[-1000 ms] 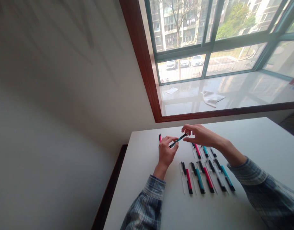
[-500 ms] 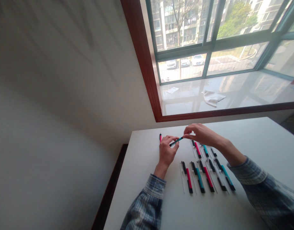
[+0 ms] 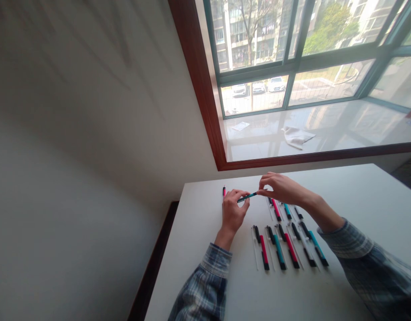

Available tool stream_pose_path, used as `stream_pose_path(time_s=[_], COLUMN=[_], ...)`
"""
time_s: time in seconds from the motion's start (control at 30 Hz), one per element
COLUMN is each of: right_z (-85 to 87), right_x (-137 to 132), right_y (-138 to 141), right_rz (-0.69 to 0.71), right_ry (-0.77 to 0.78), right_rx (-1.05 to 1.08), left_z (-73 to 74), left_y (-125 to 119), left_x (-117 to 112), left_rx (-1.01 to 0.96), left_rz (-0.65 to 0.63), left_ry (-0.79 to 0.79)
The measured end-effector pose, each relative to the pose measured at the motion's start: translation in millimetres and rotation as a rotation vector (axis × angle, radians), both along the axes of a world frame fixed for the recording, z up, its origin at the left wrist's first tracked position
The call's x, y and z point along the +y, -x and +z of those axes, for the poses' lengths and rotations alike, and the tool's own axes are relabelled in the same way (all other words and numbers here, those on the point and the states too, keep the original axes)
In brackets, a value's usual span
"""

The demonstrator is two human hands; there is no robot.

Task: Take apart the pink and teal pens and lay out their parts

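Observation:
Between my two hands a teal and black pen (image 3: 248, 196) is held nearly level above the white table (image 3: 198, 232). My left hand (image 3: 234, 209) is closed on its black end with thumb and fingers. At the other end, the fingertips of my right hand (image 3: 275, 185) pinch the pen's tip; what exactly lies under them is hidden. A red and black pen (image 3: 224, 191) lies just beyond my left hand, partly covered by it. Below my right hand sits a far row of pen parts, including a red barrel (image 3: 276, 208) and a teal barrel (image 3: 287, 211).
A nearer row holds several pen parts: a red barrel (image 3: 264, 250), a teal barrel (image 3: 279, 250), black grips (image 3: 256, 234) and thin clear refills (image 3: 255, 249). Behind the table are a red-brown window frame (image 3: 222, 151) and a sill with a white cloth (image 3: 297, 136).
My right hand has shifted very slightly to the right, and the pen lies a little flatter. The laid-out parts are unchanged.

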State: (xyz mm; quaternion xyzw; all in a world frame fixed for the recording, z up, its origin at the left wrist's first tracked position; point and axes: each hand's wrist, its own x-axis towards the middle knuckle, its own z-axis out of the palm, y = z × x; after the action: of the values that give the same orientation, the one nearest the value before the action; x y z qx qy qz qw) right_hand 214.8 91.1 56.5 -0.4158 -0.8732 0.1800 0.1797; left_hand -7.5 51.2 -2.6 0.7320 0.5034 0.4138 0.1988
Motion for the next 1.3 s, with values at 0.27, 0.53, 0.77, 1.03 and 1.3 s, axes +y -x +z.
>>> stream_pose_path(time_s=[0.27,0.53,0.77,1.03,1.3], right_z=[2.1,9.8,12.8,10.0,6.9], right_x=[-3,-9,-8,-10,-9], right_y=[0,9,10,12,14], right_rz=[0.052,0.1,0.064,0.05,0.016], right_ry=[0.163,0.205,0.173,0.123,0.121], right_rx=[-0.059,-0.068,-0.046,-0.048,-0.044], left_z=[-1.3,1.0,-4.7,-4.9,-6.1], left_y=[1,8,11,8,6], left_x=[-1,6,8,8,9], left_rx=[0.143,-0.006,-0.113,-0.224,-0.356], left_rz=[0.058,0.266,0.348,0.309,0.255], left_ry=[-0.088,-0.173,-0.103,-0.044,0.042])
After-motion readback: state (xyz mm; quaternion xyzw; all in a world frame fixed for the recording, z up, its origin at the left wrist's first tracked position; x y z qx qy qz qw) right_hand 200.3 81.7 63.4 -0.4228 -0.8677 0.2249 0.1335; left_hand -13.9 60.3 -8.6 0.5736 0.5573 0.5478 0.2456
